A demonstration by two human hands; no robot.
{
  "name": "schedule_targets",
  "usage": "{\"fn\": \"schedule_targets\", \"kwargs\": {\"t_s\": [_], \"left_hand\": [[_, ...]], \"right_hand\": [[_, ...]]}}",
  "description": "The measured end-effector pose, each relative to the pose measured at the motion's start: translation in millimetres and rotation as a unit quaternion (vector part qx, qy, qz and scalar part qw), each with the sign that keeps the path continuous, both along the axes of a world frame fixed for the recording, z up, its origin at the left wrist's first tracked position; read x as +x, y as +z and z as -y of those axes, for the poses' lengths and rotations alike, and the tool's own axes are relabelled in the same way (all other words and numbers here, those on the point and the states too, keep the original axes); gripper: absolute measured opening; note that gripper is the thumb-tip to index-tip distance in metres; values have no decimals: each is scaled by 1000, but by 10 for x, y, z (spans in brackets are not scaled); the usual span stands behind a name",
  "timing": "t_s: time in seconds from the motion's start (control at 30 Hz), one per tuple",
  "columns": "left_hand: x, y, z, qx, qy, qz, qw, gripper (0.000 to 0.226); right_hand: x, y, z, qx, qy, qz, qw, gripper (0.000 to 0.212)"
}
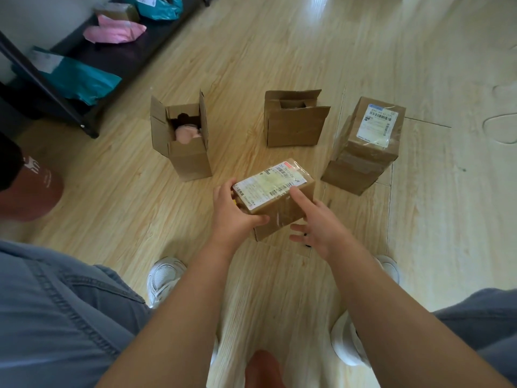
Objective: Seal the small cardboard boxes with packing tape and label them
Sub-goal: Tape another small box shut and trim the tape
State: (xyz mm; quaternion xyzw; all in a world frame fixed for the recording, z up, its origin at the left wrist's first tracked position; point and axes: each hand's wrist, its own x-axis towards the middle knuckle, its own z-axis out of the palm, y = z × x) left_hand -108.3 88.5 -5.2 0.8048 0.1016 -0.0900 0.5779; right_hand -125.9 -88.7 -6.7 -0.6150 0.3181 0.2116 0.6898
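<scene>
A small taped cardboard box [282, 208] with a white shipping label [265, 186] on top is in the middle of the wooden floor. My left hand [233, 211] grips its left end, thumb along the front face. My right hand [316, 222] has straight fingers, the index finger pressing on the label's right edge. A sealed, labelled box [369, 135] lies on another brown box [349, 172] at the right. Two open boxes stand behind: one at the left [184, 147] with something pink inside, one in the middle [293, 121].
A dark low shelf [84, 79] at the upper left holds teal and pink mailer bags. A cap [28, 186] lies at the left. My knees in jeans and my white shoes [163, 278] frame the bottom. Something yellow peeks from under my left hand.
</scene>
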Motion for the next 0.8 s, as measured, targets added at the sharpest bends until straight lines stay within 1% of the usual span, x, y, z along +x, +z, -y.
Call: {"fn": "schedule_targets", "kwargs": {"t_s": [0.07, 0.13, 0.2, 0.27, 0.3, 0.33, 0.47, 0.53, 0.6, 0.7, 0.8], "left_hand": [[-18, 22, 31, 33, -37, 10, 999, 104], [-13, 37, 39, 39, -71, -2, 997, 103], [2, 59, 9, -7, -79, -43, 996, 99], [12, 91, -33, -71, -62, -77, 993, 86], [14, 112, -48, -84, -57, -79, 992, 79], [19, 121, -58, -84, -54, -76, 992, 74], [23, 152, -85, -69, -57, -64, 994, 71], [19, 139, -96, -66, -54, -58, 995, 66], [11, 99, -74, -57, -41, -48, 996, 57], [-11, 26, 36, -36, -43, -35, 998, 40], [-23, -39, 137, -37, -56, -41, 997, 33]], "right_hand": [[-8, -25, 10, 4, -14, -5, 1000, 85], [-14, -55, 38, 17, -38, -1, 999, 83], [-15, -74, 74, 26, -62, 11, 998, 79], [-12, -74, 104, 31, -79, 28, 996, 74], [-7, -68, 110, 39, -82, 38, 995, 73], [-4, -60, 114, 48, -82, 46, 994, 73], [19, -38, 128, 57, -67, 65, 994, 69], [31, -17, 130, 58, -64, 78, 993, 61], [31, 9, 100, 57, -67, 89, 992, 49], [4, 3, 39, 24, -57, 98, 993, 36], [-17, -5, 57, -3, -61, 110, 992, 33]]}}
